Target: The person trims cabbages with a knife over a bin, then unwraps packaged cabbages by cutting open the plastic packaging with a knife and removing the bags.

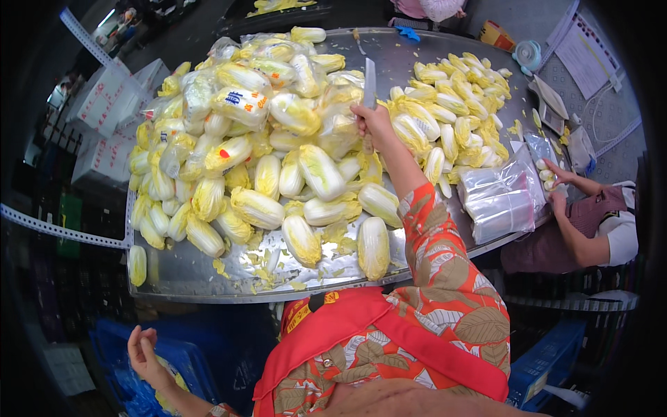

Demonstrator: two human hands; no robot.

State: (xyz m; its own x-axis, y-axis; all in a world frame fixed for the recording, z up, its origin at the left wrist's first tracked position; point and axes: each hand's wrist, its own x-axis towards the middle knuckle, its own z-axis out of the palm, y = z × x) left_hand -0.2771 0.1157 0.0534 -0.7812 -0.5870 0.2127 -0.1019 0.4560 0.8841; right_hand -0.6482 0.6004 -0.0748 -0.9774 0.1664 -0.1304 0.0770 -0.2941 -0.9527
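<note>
My right hand (pixel 374 123) grips a broad-bladed kitchen knife (pixel 369 83) over the table, its blade pointing away from me. Below and left of it lies a heap of napa cabbages (pixel 321 173), some bare and some in clear printed plastic bags (pixel 241 105). One cabbage (pixel 373 248) lies by itself near the table's front edge, with another (pixel 301 241) to its left. My left hand (pixel 148 354) is off the table at lower left, empty with loosely bent fingers, above a blue plastic crate (pixel 195 359) that holds blue plastic film and yellow leaves.
Smaller napa cabbages (pixel 453 101) pile up on the right of the steel table (pixel 208 286). Stacked clear plastic bags (pixel 495 195) lie near a co-worker's hands (pixel 560 180). Beyond are a weighing scale (pixel 550 107), a small fan (pixel 527 54) and a second knife (pixel 359 41). White cartons (pixel 104 104) stand left.
</note>
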